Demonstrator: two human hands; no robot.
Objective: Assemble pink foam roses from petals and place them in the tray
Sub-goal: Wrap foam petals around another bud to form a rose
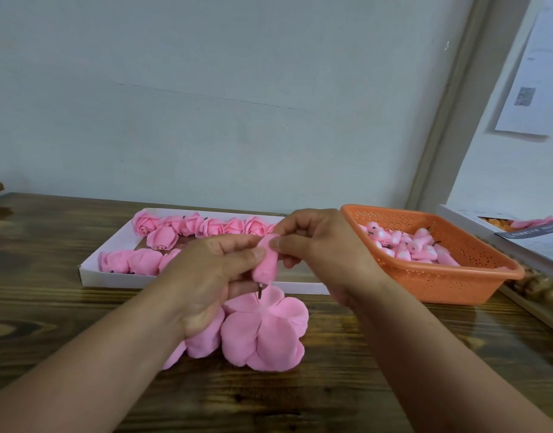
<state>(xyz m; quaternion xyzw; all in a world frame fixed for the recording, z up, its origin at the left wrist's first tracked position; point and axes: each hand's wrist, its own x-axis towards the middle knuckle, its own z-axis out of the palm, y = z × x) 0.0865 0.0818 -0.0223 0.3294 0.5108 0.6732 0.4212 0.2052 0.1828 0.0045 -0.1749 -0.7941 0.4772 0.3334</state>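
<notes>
Roses (187,237) in tray (91,270): about eleven

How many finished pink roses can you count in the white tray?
About 10 finished roses in the white tray: seven along the far row, about three in the near row. The left hand and right hand may hide more.

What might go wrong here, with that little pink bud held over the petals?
The bud is pinched only by fingertips of the left hand and right hand; it may slip. Its dark stem tip could miss the middle of the flat petal piece or tear the soft foam. The left palm rests on other petals and may crease them.
</notes>
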